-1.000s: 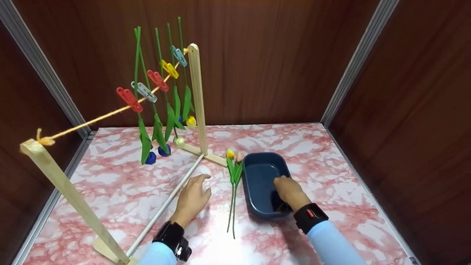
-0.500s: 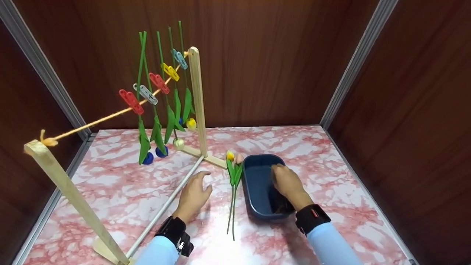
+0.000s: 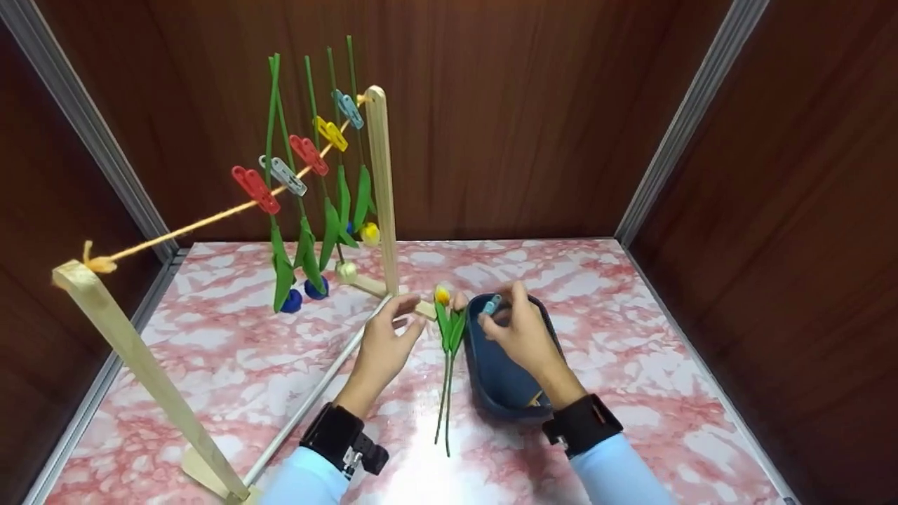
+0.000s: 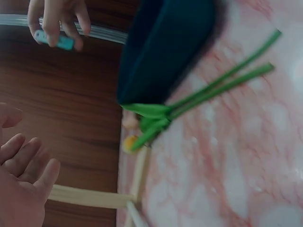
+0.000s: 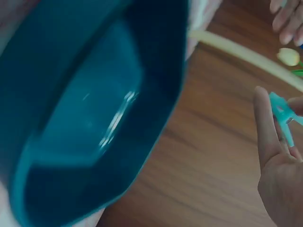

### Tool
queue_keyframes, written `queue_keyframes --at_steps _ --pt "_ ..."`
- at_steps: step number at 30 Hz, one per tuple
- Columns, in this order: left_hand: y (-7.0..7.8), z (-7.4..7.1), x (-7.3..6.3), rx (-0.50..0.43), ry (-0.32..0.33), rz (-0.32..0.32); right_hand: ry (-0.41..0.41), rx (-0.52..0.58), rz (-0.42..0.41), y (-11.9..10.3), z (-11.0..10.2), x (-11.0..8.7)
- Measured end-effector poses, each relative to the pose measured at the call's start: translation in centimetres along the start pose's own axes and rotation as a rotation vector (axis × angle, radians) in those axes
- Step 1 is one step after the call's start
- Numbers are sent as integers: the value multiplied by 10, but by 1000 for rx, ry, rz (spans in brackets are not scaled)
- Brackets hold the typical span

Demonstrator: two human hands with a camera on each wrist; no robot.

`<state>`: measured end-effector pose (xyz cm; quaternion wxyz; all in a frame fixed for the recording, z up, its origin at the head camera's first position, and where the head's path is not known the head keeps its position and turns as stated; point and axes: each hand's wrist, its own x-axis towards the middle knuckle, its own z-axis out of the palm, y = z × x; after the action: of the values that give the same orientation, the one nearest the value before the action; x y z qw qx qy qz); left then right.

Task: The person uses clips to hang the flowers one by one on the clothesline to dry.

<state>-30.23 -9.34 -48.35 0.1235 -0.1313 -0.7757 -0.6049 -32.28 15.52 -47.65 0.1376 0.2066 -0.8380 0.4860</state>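
My right hand [image 3: 525, 340] pinches a light blue clothespin [image 3: 492, 304] between thumb and fingers, over the dark blue basin [image 3: 474, 372]. In the right wrist view the clothespin [image 5: 282, 112] sits at the fingertips, its legs spread. My left hand [image 3: 382, 347] hovers with loosely bent fingers and holds nothing, left of two artificial tulips [image 3: 450, 333] lying on the table. One tulip bloom is yellow, the other pale pink. Several more tulips hang bloom-down from an orange string [image 3: 189, 226], clipped by red [image 3: 256, 189], grey, yellow and blue clothespins.
Two wooden posts, one near [image 3: 151, 379] and one far [image 3: 382, 189], hold the string, joined below by a white rod [image 3: 309, 403]. A small yellowish item [image 3: 534, 399] shows in the basin's front corner. Brown panels enclose the marbled table [image 3: 617, 337].
My right hand has risen from inside the basin, moving left, and the light blue clothespin now shows in its fingers. My left hand has moved forward, toward the tulip blooms.
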Motion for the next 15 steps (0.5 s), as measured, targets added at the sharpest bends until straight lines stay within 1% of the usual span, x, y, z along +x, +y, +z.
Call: queue_keyframes --at_steps 1,3,5,6,8,11,13,15 --pt "6 1 1 -45 -1 6 0 49 0 -4 3 1" --pt "15 4 1 -125 -10 6 -11 109 -11 -13 8 3" --pt "22 6 1 -188 -24 -2 -19 131 -35 -21 14 4" --pt "24 7 1 -205 -31 -5 -25 129 -48 -25 17 5" --pt "28 8 -1 -225 -48 -13 -41 108 -80 -31 23 7" --pt "30 10 -2 -229 -69 -2 -60 111 -112 -39 31 8" --pt "32 11 -4 -229 -71 -4 -68 137 -126 -43 35 8" --pt "32 11 -6 -232 -55 -2 -71 181 -126 -46 39 7"
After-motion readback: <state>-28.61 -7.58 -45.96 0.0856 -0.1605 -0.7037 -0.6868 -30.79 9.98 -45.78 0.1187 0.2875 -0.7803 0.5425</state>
